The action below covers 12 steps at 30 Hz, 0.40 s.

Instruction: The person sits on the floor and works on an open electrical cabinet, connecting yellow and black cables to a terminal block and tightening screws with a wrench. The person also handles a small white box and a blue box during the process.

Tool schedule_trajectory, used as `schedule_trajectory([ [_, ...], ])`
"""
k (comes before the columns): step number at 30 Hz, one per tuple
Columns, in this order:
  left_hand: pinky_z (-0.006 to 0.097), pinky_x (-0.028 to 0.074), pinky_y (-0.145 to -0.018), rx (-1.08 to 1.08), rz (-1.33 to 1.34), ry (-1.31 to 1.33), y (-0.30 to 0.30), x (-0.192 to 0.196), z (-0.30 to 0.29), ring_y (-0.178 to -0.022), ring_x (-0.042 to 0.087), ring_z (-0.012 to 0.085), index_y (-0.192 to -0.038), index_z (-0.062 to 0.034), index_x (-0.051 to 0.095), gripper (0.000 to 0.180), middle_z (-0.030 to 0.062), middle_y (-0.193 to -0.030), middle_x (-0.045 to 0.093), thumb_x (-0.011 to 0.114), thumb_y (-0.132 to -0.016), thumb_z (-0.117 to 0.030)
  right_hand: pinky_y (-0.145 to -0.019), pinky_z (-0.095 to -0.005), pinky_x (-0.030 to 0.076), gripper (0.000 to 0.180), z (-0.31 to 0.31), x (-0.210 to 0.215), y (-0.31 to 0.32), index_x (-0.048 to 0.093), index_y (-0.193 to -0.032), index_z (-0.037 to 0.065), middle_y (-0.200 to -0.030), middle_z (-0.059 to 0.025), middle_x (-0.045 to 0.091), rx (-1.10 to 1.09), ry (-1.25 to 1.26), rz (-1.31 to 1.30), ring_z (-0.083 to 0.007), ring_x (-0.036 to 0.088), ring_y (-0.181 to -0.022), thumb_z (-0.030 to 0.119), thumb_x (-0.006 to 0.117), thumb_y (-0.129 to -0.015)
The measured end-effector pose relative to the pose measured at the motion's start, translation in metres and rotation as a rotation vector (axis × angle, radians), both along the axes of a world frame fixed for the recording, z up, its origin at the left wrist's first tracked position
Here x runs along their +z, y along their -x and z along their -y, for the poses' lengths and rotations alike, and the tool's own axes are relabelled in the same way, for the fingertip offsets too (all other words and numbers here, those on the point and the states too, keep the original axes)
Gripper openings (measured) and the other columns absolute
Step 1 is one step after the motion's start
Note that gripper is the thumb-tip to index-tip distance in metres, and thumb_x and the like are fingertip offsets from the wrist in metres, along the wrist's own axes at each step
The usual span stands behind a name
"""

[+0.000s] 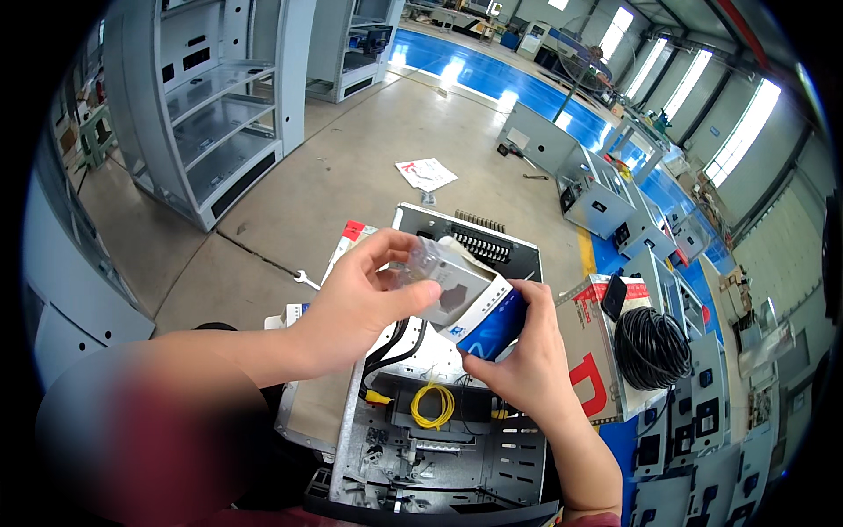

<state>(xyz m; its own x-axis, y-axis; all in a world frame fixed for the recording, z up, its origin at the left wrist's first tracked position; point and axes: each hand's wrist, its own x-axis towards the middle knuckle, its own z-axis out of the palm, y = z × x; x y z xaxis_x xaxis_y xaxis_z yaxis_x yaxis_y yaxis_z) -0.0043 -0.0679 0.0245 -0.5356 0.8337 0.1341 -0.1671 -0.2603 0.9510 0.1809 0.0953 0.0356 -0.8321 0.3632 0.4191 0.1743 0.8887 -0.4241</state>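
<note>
A small carton with blue and pale grey sides is tilted in front of me, above an open metal enclosure. My right hand grips its blue side between thumb and fingers. At the carton's other end, crumpled clear plastic wrapping lies between the fingers and thumb of my left hand. The left thumb presses against the carton's grey face. A flap stands up at the carton's top edge; its contents are hidden. Below, the metal enclosure holds a coiled yellow cable, black cables and several small loose parts.
A cardboard box at the right carries a coil of black cable and a phone. Grey cabinets stand at the far left. A wrench and a paper sheet lie beyond the enclosure. Several metal housings line the right.
</note>
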Motion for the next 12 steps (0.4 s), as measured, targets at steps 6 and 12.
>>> schedule_trajectory([
  [6,0.033,0.052,-0.101,-0.109,0.167,-0.042,0.0,0.009,0.006,-0.113,0.065,0.0159,-0.142,-0.0007,0.045,0.05,0.0127,-0.125,0.067,0.069,-0.102,-0.018,-0.097,-0.0441,0.053,0.092,-0.001,-0.005,0.001,0.042,-0.139,0.001,-0.127,-0.0202,0.054,0.026,-0.028,-0.112,-0.0389,0.061,-0.114,0.015,0.094,-0.064],
  [12,0.039,0.052,-0.112,-0.103,0.33,-0.119,0.009,0.011,0.011,-0.12,0.066,0.0212,-0.146,-0.0043,0.04,0.056,0.0162,-0.133,0.063,0.069,-0.102,-0.022,-0.098,-0.0434,0.054,0.092,0.003,-0.005,-0.001,0.041,-0.141,0.003,-0.128,-0.0191,0.054,-0.018,0.091,-0.122,-0.0363,0.062,-0.117,0.015,0.094,-0.067],
])
